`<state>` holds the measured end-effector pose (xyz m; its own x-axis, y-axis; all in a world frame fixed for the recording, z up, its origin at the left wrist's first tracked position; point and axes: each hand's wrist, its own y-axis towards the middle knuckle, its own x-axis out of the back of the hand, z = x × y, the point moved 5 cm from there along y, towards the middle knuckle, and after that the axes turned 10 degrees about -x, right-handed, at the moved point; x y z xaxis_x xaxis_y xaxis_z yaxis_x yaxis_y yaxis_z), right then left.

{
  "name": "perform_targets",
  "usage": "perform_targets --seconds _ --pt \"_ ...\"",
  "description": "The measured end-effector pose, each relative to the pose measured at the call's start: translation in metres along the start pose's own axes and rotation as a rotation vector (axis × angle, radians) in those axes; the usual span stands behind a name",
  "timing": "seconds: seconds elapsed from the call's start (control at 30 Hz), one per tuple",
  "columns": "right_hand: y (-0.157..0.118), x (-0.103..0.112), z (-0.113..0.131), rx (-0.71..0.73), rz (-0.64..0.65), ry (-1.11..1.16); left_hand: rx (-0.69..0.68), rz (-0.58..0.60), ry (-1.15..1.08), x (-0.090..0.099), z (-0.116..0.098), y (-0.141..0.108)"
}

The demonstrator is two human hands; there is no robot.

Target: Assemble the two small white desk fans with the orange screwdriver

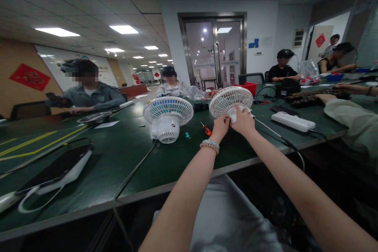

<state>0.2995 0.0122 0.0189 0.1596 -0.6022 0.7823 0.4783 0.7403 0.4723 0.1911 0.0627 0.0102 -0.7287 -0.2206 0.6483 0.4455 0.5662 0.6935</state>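
A white fan with a round grille is tilted on the green table in front of me, its back towards me. My left hand has its fingers closed at the lower left of the fan's white rear part. On the other side, my right hand wraps round the same rear part, covering much of it. What the fingertips do there is partly hidden. A second white fan stands to the left, untouched, with its motor housing facing me. Between the fans lie an orange-handled screwdriver and a small teal piece.
A white power strip and a dark phone lie to the right. A tablet-like device rests at the left. Cables cross the table's front edge. Several people sit around the table; a red bin stands behind the fan.
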Motion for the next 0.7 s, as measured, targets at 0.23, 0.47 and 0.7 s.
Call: perform_targets --seconds 0.23,0.47,0.7 --pt "0.002 -0.002 0.000 -0.004 0.021 0.000 0.068 -0.018 -0.029 -0.003 0.005 -0.002" --pt "0.002 -0.002 0.000 -0.001 0.032 -0.002 0.123 0.037 -0.002 -0.004 0.010 -0.001" --pt "0.000 0.001 0.000 0.002 0.031 -0.013 0.119 0.031 0.002 -0.004 0.016 0.000"
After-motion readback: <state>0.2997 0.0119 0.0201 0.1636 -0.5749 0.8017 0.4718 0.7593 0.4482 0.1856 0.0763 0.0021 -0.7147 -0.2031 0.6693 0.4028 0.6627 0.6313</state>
